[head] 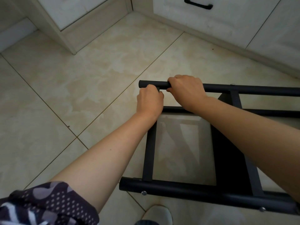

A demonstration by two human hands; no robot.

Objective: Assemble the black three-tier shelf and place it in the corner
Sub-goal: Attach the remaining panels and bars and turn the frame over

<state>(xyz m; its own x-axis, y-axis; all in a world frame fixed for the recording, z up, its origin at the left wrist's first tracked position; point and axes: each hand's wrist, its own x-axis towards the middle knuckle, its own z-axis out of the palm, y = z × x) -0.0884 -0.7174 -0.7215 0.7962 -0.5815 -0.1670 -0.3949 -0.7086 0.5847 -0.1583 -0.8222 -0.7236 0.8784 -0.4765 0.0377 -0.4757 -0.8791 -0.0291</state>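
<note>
Black tubular-metal three-tier shelf frame (227, 151) down on its side on beige marbled tile floor (81, 95), right of centre, running out past right edge, well apart from far corner between white panelled cabinets (211, 21). Not yet in place; mid-assembly or about to be lifted, cannot tell which. Right hand (186, 90) over far round black tube (243, 89) near its left end, grip clamped round it, knuckles up. Left hand (150, 100) just beside, to the left, contact between hands unclear; grip curled tight on top end of flat black crossbar (150, 151) at junction with far tube, fingertips hidden under palm. Near round black tube (178, 191) parallel, low in view, silver screw head (144, 192) showing on its side. Handling, as a guess: rigid steel, no flex, likely moderate weight but long and awkward, tippy once upright. Painted tube smooth, liable to slip or roll in a damp palm. Joints only as firm as the screws, so racking possible if hauled by one post. Best hold probably both round tubes, one hand each, close to a crossbar junction; better to avoid thin crossbar edges and the dark panel. Hard tile underneath: gentle set-down, no dragging, else scratches.
</note>
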